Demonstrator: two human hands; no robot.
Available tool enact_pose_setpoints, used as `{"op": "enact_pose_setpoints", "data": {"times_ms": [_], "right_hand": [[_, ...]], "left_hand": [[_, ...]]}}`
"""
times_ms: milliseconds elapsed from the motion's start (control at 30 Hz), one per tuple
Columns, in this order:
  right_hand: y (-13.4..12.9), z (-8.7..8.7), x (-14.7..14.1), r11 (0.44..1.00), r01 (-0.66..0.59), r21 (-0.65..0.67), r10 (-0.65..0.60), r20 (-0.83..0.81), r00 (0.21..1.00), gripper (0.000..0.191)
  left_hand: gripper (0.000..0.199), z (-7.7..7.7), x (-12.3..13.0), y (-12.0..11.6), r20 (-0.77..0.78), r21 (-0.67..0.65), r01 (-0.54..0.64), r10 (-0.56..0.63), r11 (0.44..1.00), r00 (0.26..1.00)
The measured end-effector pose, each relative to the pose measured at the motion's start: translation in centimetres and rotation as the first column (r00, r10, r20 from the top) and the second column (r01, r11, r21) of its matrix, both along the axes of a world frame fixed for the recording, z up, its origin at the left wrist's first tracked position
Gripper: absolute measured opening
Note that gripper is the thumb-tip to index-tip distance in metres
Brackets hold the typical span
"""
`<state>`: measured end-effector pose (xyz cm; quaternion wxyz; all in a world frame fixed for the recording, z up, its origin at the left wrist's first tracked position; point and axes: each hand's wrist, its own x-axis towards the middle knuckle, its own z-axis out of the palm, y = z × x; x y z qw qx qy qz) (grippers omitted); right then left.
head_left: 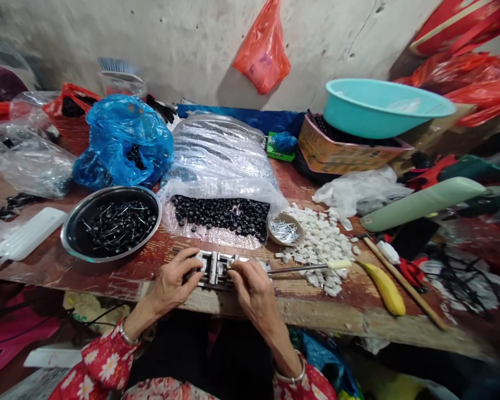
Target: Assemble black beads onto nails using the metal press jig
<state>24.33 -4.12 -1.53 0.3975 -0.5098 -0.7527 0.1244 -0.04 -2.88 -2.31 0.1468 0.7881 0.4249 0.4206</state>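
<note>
A small metal jig [213,269] lies at the table's front edge between my hands. A long rod with a pale yellow handle [339,265] sticks out from its right side. My left hand [170,284] is at the jig's left end, thumb and fingers closed around something dark and small that I cannot make out. At the right end, my right hand [256,289] has its fingertips pressed together on the jig; what they pinch is hidden. Just behind lie black round caps [223,215] on an opened plastic bag. A small bowl of metal pins [285,232] stands beside white plastic pieces [323,236].
At left stands a steel bowl [66,236] of black capped pins, near a white power strip [31,233] and a blue bag [127,136]. To the right lie a banana [384,289], a wooden stick [404,283] and a green cylinder [425,203]. A turquoise basin [358,114] rests on a box.
</note>
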Motion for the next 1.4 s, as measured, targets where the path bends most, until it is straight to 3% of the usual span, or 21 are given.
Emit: {"op": "enact_pose_setpoints", "data": {"times_ms": [133,233,267,333,400,433,600,733,867,967,1133,1267,1400], "right_hand": [[3.5,1.1,1.7,0.996,0.090,0.028,-0.086,-0.105,0.991,0.011],[6.7,1.3,2.9,0.976,0.191,0.106,-0.179,-0.115,0.977,0.015],[7.7,1.1,3.2,0.973,0.196,0.123,-0.188,-0.078,0.979,0.013],[9.4,0.6,3.6,0.981,0.157,0.116,-0.165,0.059,0.985,0.007],[10.7,-0.2,3.7,0.993,0.102,0.066,-0.114,0.208,0.971,0.004],[11.2,-0.6,3.7,0.995,0.086,0.043,-0.094,0.267,0.959,0.005],[13.2,-1.9,2.9,0.996,0.068,0.052,-0.084,0.464,0.882,0.013],[14.1,-1.6,2.3,0.998,0.043,0.049,-0.062,0.518,0.853,0.014],[14.0,-1.2,2.2,0.999,0.037,0.018,-0.041,0.531,0.847,0.009],[13.5,-1.1,2.6,0.998,0.055,-0.001,-0.048,0.480,0.876,0.008],[10.8,-0.7,3.5,0.995,0.004,-0.101,0.010,0.132,0.991,0.011],[7.2,0.7,3.1,0.982,-0.062,-0.179,0.037,-0.138,0.990,0.010],[4.3,1.6,1.5,0.983,-0.118,-0.139,0.100,-0.130,0.986,0.013]], "left_hand": [[0.029,2.0,-0.5,0.6,0.229,0.110,-0.202,0.173,0.973,0.958],[0.043,3.5,-0.6,1.7,0.524,0.176,-0.440,0.294,0.881,0.799],[0.042,3.8,-0.6,2.2,0.548,0.166,-0.474,0.319,0.865,0.773],[0.033,3.7,-0.7,3.5,0.409,0.120,-0.435,0.354,0.893,0.841],[0.020,3.1,-0.9,5.1,0.115,0.040,-0.304,0.298,0.952,0.948],[0.016,2.6,-1.0,5.8,0.015,-0.004,-0.284,0.284,0.959,0.959],[0.017,0.6,-0.8,9.2,-0.360,-0.094,-0.385,0.329,0.918,0.873],[0.017,0.4,0.0,10.8,-0.467,-0.148,-0.393,0.286,0.908,0.837],[0.016,0.3,0.0,11.0,-0.424,-0.176,-0.348,0.248,0.921,0.871],[0.017,0.5,-0.5,9.9,-0.243,-0.179,-0.227,0.181,0.957,0.953],[0.019,2.2,-1.0,6.3,-0.014,-0.128,-0.057,0.056,0.990,0.998],[0.019,3.2,-0.8,3.7,-0.018,-0.133,0.045,-0.048,0.990,0.999],[0.024,2.8,-0.3,2.7,-0.157,-0.173,0.072,-0.099,0.982,0.983]]}}
